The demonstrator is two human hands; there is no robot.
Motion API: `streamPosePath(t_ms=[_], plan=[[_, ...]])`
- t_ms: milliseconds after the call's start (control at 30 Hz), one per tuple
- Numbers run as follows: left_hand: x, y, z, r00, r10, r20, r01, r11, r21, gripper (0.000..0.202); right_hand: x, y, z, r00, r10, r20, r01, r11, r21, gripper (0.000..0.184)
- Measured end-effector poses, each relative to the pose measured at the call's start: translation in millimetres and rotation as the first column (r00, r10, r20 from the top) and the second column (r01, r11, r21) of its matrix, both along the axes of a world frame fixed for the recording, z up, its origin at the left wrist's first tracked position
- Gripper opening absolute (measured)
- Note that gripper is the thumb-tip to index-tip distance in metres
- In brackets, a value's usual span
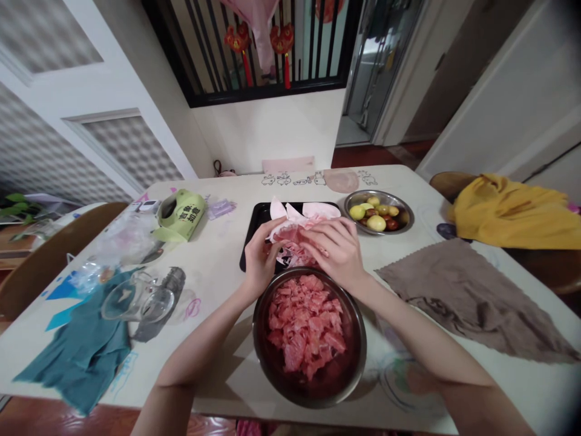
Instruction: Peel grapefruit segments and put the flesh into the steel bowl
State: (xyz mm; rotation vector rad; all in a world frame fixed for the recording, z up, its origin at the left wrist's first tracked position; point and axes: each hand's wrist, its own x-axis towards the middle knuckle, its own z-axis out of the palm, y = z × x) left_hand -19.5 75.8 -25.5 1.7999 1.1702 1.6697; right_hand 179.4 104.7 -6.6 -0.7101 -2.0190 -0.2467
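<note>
A chunk of pink pomelo (291, 234) with pale membrane is between my two hands, above the near edge of a black tray (259, 213). My left hand (262, 254) grips its left side, thumb and fingers closed. From the right, my right hand (338, 249) bends its fingers over the flesh; its fingertips are partly hidden. Pieces of pale pink peel (320, 210) lie on the tray behind the hands. Just below my wrists stands a steel bowl (356, 363) holding a heap of torn pomelo flesh (308, 327).
A smaller steel bowl (408, 219) of yellow and brown fruit stands at the back right. Brown cloth (472, 297) covers the table's right side. To the left are a glass pitcher (136, 300), a teal cloth (91, 351) and a green visor (186, 215). Yellow fabric (512, 212) drapes a chair.
</note>
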Motion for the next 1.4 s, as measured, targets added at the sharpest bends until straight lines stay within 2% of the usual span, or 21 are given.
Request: streamPosePath(t_ms=[100, 267, 500, 600, 800, 933, 1033, 1100, 1267, 1400], plan=[[3, -1, 0.3, 0.997, -0.04, 0.059, 0.041, 0.999, -0.005, 0.035, -3, -5, -1.6, 1.0, 0.022, 0.002, -0.022, 0.997, 0.076, 0.018], [7, -5, 2.2, 0.995, -0.082, 0.052, 0.083, 0.997, -0.005, 0.034, -3, -8, -1.5, 0.999, 0.032, -0.02, -0.031, 0.996, 0.089, 0.009], [6, -5, 1.3, 0.996, -0.083, 0.03, 0.083, 0.996, 0.011, 0.035, -7, -8, -4.2, 0.998, -0.003, 0.062, -0.009, 0.981, 0.192, 0.008], [6, -5, 2.1, 0.995, -0.092, 0.027, 0.092, 0.996, 0.006, 0.035, -5, -5, -4.2, 0.998, -0.044, 0.042, 0.033, 0.97, 0.243, 0.007], [12, -7, 2.7, 0.984, -0.179, 0.009, 0.179, 0.983, -0.05, 0.035, 1, 3, 1.6, 0.988, -0.114, -0.1, 0.126, 0.985, 0.114, 0.006], [12, -7, 1.3, 0.982, -0.175, 0.072, 0.18, 0.982, -0.059, 0.037, 0, -2, 4.5, 0.996, -0.012, -0.085, 0.015, 0.999, 0.042, 0.008], [10, -6, 2.1, 0.982, -0.167, 0.083, 0.17, 0.985, -0.032, 0.035, -2, -4, 4.7, 0.999, 0.045, 0.002, -0.045, 0.994, 0.096, 0.027], [10, -6, 3.0, 0.978, -0.185, 0.093, 0.188, 0.982, -0.023, 0.036, -1, -4, 3.7, 0.998, 0.049, 0.025, -0.052, 0.99, 0.129, 0.033], [12, -12, 2.6, 0.962, -0.246, 0.119, 0.258, 0.961, -0.097, 0.044, 3, 0, -1.3, 0.993, 0.1, -0.055, -0.087, 0.976, 0.2, 0.028], [18, -17, 1.1, 0.961, -0.229, 0.156, 0.244, 0.966, -0.086, 0.048, 1, -3, -4.9, 0.996, 0.081, -0.033, -0.07, 0.963, 0.262, 0.024]])
